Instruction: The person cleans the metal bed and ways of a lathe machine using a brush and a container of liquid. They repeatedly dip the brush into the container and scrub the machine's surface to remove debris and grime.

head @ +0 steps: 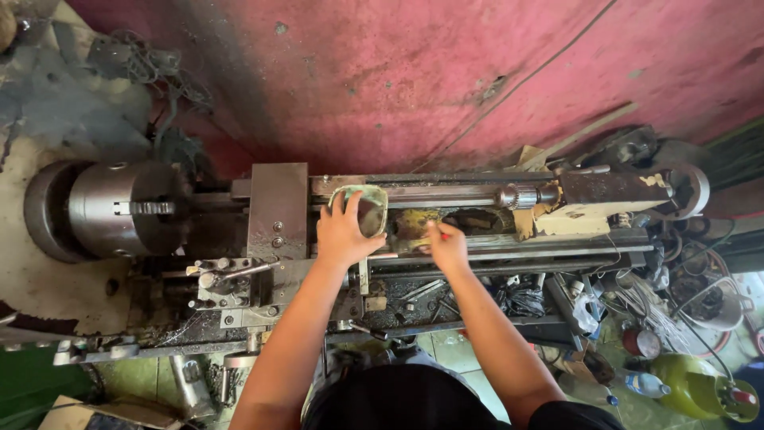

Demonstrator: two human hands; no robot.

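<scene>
Now, middle of the frame: the left hand (344, 236) grips a small greenish container (360, 209), fingers wrapped over its near rim, holding it tipped on the lathe bed (446, 195) just right of the grey carriage plate (278, 209). The right hand (447, 247), just right of centre, pinches a thin brush-like tool (414, 243) with a red-tipped handle, its working end lying toward the container and the yellowish smear on the ways. Both hands are closed on what they hold; neither is slack.

To do this well, I'd say keep the container steady against the bed so nothing slops onto the slide, load the tool lightly, and work along the ways in even strokes. The chuck (119, 209) sits at centre left, well apart from both hands, and the tailstock (613, 191) with its drill chuck (517, 196) lies to the right, near the right hand — best to keep the wrist low and clear of that nose. Swarf litters the tray (422, 299) below; I'd keep the tool out of it.
</scene>
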